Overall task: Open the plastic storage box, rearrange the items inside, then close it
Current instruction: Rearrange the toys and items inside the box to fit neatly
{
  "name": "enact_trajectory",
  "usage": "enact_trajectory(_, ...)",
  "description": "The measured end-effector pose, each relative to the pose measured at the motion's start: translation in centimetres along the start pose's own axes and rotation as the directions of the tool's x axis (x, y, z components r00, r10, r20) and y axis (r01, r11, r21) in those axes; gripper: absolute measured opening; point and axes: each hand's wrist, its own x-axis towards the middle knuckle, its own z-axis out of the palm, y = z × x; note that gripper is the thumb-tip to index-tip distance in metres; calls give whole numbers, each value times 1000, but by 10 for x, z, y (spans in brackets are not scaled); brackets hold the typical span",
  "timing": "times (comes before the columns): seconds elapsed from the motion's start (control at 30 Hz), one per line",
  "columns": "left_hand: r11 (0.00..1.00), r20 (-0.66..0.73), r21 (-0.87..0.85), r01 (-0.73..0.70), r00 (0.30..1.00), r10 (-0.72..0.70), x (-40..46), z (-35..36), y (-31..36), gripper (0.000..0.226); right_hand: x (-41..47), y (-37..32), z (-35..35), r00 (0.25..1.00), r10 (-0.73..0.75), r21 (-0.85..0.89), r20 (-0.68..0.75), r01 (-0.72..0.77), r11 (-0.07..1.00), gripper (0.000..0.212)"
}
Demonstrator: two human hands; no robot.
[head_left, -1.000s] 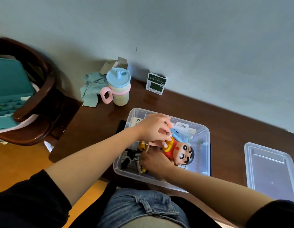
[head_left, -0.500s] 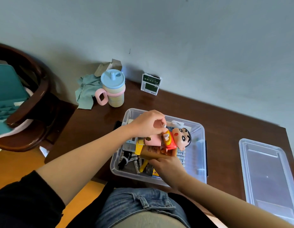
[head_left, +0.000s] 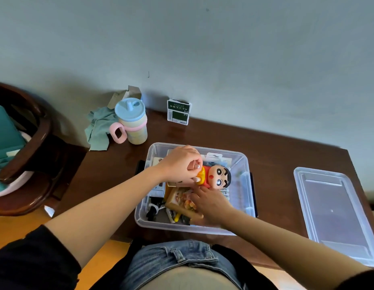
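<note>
The clear plastic storage box (head_left: pixel 244 164) stands open on the dark wooden table, in front of me. Its clear lid (head_left: pixel 336 214) lies flat on the table to the right. My left hand (head_left: pixel 179 164) grips a cartoon boy figurine (head_left: pixel 218 177) in a red shirt, held over the box's middle. My right hand (head_left: pixel 213 204) rests on a tan printed packet (head_left: pixel 179 200) that lies tilted in the box, its fingers spread over it. Below lie black and yellow small items (head_left: pixel 161 210) and white cards, partly hidden.
A pastel cup (head_left: pixel 132 122) with a blue lid and pink handle stands at the table's back left, beside a teal cloth (head_left: pixel 98 128). A green and white small box (head_left: pixel 178 111) leans on the wall. A dark wooden chair (head_left: pixel 29 155) is at left.
My left hand lifted the figurine from the box floor and turned it, head now pointing right. My right hand pulled the tan packet up from under it and now lies on top.
</note>
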Motion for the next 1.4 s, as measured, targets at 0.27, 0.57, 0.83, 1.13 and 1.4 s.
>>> enact_trajectory(0.27,997,40,67,-41,998,38,-2,3,-1,13,17,-14,2,997,-10,-88,77,17,996,64)
enact_trajectory(0.57,998,48,-10,61,997,-61,-5,6,0,15,34,-28,3,994,48,-23,93,-46,999,53)
enact_trajectory(0.83,998,78,-59,-27,996,32,-1,-14,6,21,1,2,-20,968,-110,17,-227,117,993,37)
enact_trajectory(1.13,946,333,294,-139,942,35,-14,-28,4,98,-24,13,-8,787,90,201,-611,45,979,26)
enact_trajectory(1.4,909,88,401,-111,993,82,-33,3,6,128,-31,7,0,727,183,260,-662,-6,966,30)
